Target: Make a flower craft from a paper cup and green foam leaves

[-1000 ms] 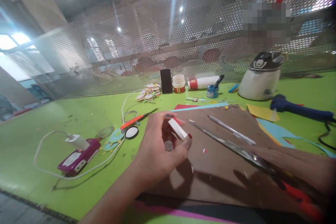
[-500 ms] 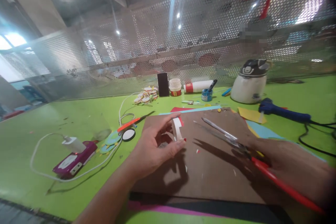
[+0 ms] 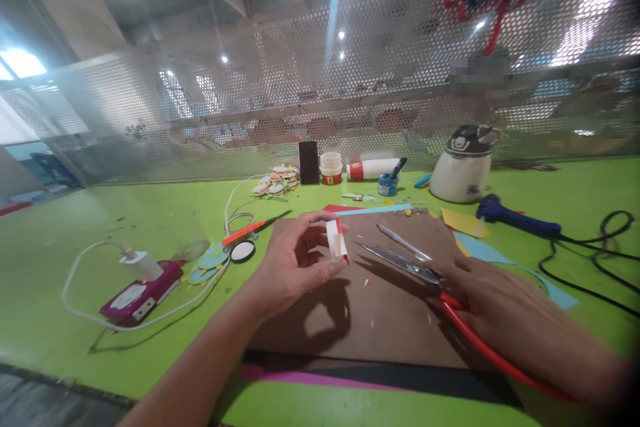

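Observation:
Between the thumb and fingers of my left hand (image 3: pixel 293 263) is a small curved strip of white and red paper (image 3: pixel 335 239), held upright above a brown cardboard sheet (image 3: pixel 310 330). My right hand (image 3: pixel 493 297) grips red-handled scissors (image 3: pixel 417 269). Their metal blades point left toward the paper strip, with a gap between blade tips and paper. A clear pen (image 3: pixel 397 238) lies on the cardboard just beyond the blades. Small paper scraps (image 3: pixel 368 283) are scattered beneath my hands.
At left are a purple power adapter (image 3: pixel 135 297) with a white plug, an orange craft knife (image 3: pixel 243 233) and a round white disc (image 3: pixel 243 251). Paper cups (image 3: pixel 331 168), a phone (image 3: pixel 309 163), a paint jar (image 3: pixel 387 185), a kettle (image 3: pixel 461 170) and a blue glue gun (image 3: pixel 523 219) stand or lie behind.
My right hand has brought the scissors left and up from the lower right, closer to the paper strip. My left hand has turned the strip more upright. The view has shifted slightly.

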